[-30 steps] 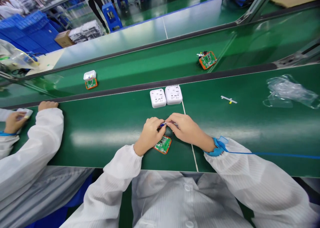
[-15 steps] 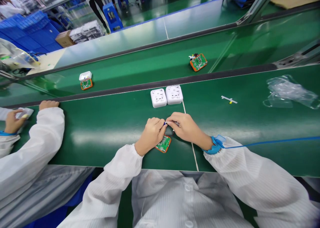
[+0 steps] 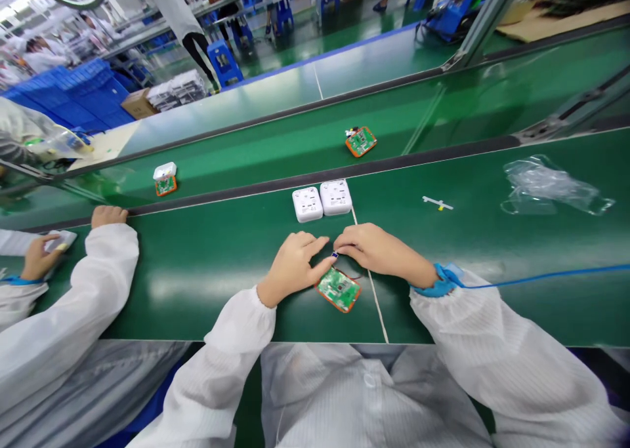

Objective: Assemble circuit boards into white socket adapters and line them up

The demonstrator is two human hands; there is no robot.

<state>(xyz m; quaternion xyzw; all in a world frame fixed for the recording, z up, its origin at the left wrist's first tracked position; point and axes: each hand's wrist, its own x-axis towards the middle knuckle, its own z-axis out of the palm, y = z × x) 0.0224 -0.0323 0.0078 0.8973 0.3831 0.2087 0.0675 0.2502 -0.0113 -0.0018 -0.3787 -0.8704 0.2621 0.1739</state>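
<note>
On the green bench, a green circuit board (image 3: 339, 290) with an orange rim lies between my hands, close to the front edge. My right hand (image 3: 371, 246) is closed in a pinch on a small dark-blue part (image 3: 335, 255), just above the board. A thin dark wire runs from the board's right side. My left hand (image 3: 295, 267) has its thumb and forefinger apart; the thumb tip is near the blue part and the board's upper left corner. Whether the thumb touches either one, I cannot tell. Two white square cases (image 3: 308, 204) stand side by side beyond my hands.
A white strip (image 3: 438, 203) with a yellow bit and a clear plastic bag (image 3: 551, 185) lie to the right. Behind a dark rail, the belt carries two boards (image 3: 361, 142). A co-worker's hand (image 3: 109, 216) rests at left. A blue cord (image 3: 541, 279) trails from my right wrist.
My left fingers have opened from their pinch near the blue part, and the right hand still pinches it. More of the board now shows. The boards on the belt have shifted left.
</note>
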